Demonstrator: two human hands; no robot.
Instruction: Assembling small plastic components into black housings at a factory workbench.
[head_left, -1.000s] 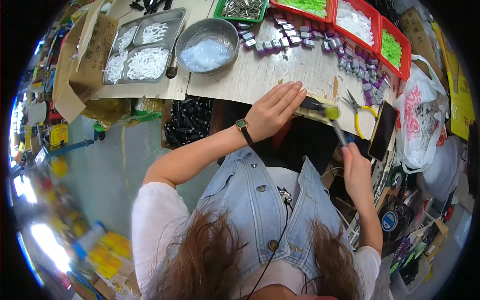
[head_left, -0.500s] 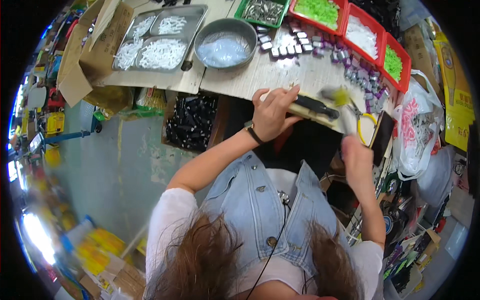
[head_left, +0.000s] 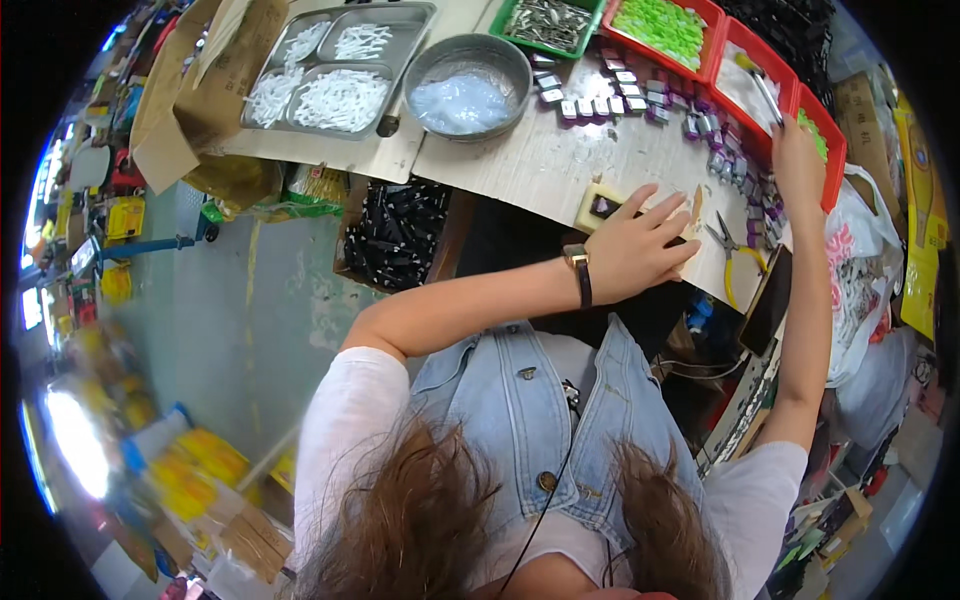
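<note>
Hammer (head_left: 767, 97) looks silvery-shafted, its head partly yellow.

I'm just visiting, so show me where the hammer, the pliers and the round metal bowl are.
Hammer (head_left: 767, 97): head view, on its shaft.
Pliers (head_left: 731, 246): head view, near the pivot.
Round metal bowl (head_left: 470, 58): head view, on its inner far wall.

The block (head_left: 590, 212) near me was pale yellow, my watch strap (head_left: 585, 287) black, the pliers (head_left: 732, 246) at right yellow-handled, and the far right trays (head_left: 711, 58) red.
</note>
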